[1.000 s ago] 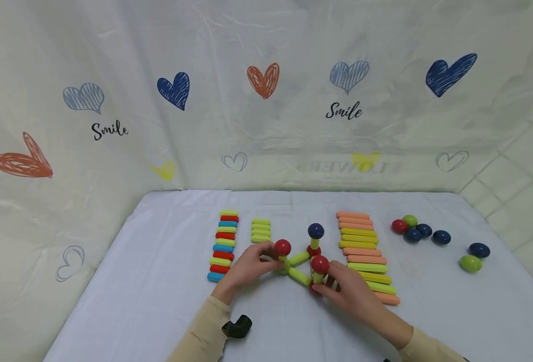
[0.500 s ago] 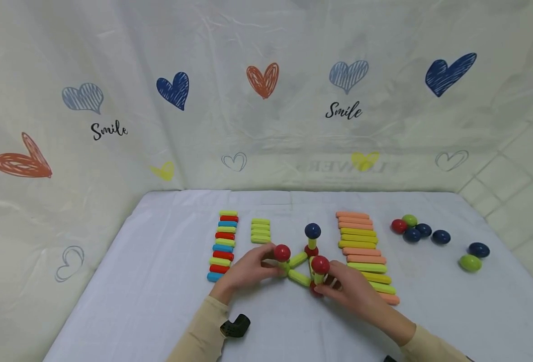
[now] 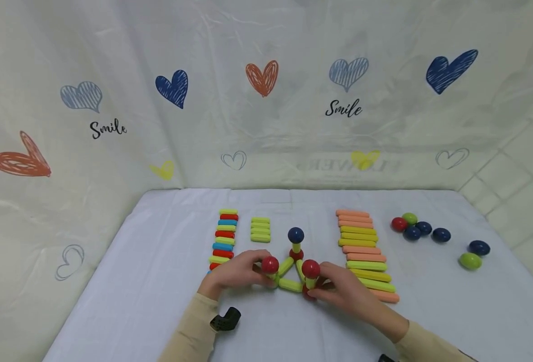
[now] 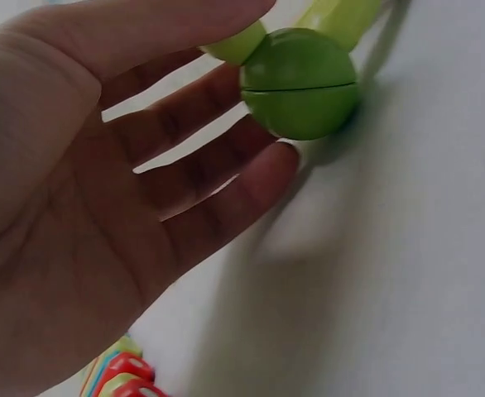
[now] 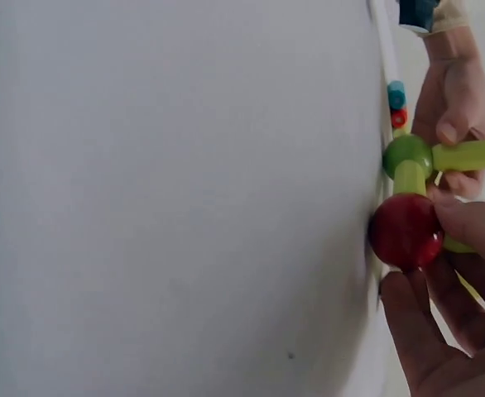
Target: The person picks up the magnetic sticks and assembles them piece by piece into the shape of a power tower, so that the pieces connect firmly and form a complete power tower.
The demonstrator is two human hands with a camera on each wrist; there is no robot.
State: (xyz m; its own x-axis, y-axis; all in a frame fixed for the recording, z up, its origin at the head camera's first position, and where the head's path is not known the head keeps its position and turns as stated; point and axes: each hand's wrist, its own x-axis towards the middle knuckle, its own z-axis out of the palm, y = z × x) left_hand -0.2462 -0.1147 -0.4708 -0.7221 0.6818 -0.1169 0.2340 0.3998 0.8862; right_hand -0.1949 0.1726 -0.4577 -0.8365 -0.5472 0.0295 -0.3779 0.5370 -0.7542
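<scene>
A toy ball-and-rod frame (image 3: 290, 285) stands on the table, its yellow-green rods forming a triangle at the base. Short upright rods at the corners carry a dark blue ball (image 3: 295, 235) at the back and red balls at left and right. My left hand (image 3: 236, 273) pinches the left upright above the green corner ball (image 4: 300, 83), thumb on one side and fingers behind. At the near right corner, my right hand (image 3: 342, 287) grips the red base ball (image 5: 405, 231), with the thumb on its top side and fingers around it.
Short coloured rods (image 3: 223, 240) line up at the left, beside a small group of yellow-green rods (image 3: 260, 230). Long rods (image 3: 362, 243) lie in a column right of the frame. Several loose balls (image 3: 412, 233) rest farther right. A heart-printed sheet (image 3: 266, 125) hangs behind the table.
The frame has turned counterclockwise and shifted left; its blue-topped corner has swung left, and its front rod lies more nearly level across the view. Both hands have moved left with it.
</scene>
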